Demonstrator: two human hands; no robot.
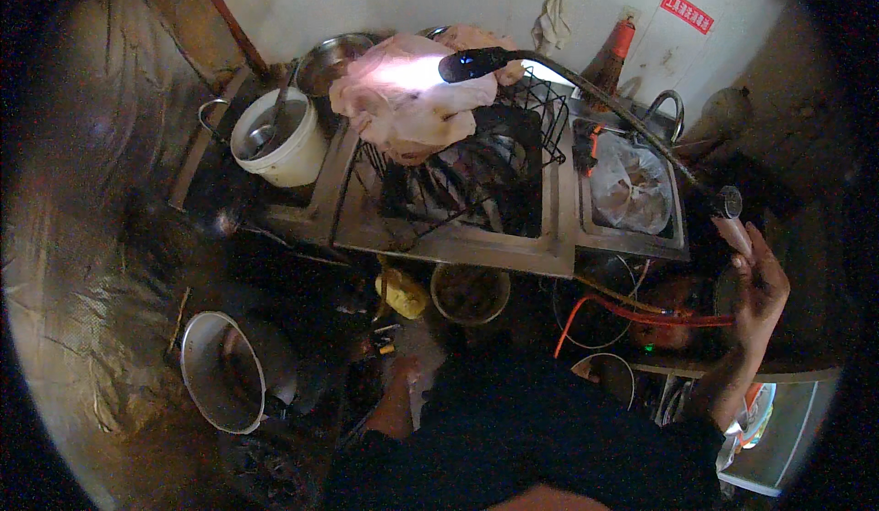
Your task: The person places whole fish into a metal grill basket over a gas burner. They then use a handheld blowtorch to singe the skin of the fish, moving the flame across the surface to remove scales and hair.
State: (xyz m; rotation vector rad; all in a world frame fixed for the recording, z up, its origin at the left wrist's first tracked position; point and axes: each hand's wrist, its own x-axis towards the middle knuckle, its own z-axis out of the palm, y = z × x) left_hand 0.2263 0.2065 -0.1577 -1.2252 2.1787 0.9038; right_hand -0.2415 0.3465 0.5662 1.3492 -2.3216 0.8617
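Note:
My right hand (pixel 762 281) grips the handle of a long gas torch (pixel 608 102) at the right. The torch's dark nozzle (pixel 474 64) lies level with a large piece of pale, skin-on meat (pixel 432 116), and a bright flame (pixel 408 75) plays over that skin. More pale meat (pixel 487 40) lies behind it. Under the front piece a dark wire rack (pixel 546 119) spans a stainless steel sink (pixel 467 250). Low beside my body, my left hand (pixel 410 368) hangs in shadow; its fingers are too dark to make out.
A white bucket (pixel 285 147) with a ladle stands at left, beside a metal bowl (pixel 329 64). A tied plastic bag (pixel 632 188) sits in the small right basin near a curved faucet (pixel 666 102). Below are an orange hose (pixel 618 308), a round tub (pixel 470 294) and a large pail (pixel 223 373).

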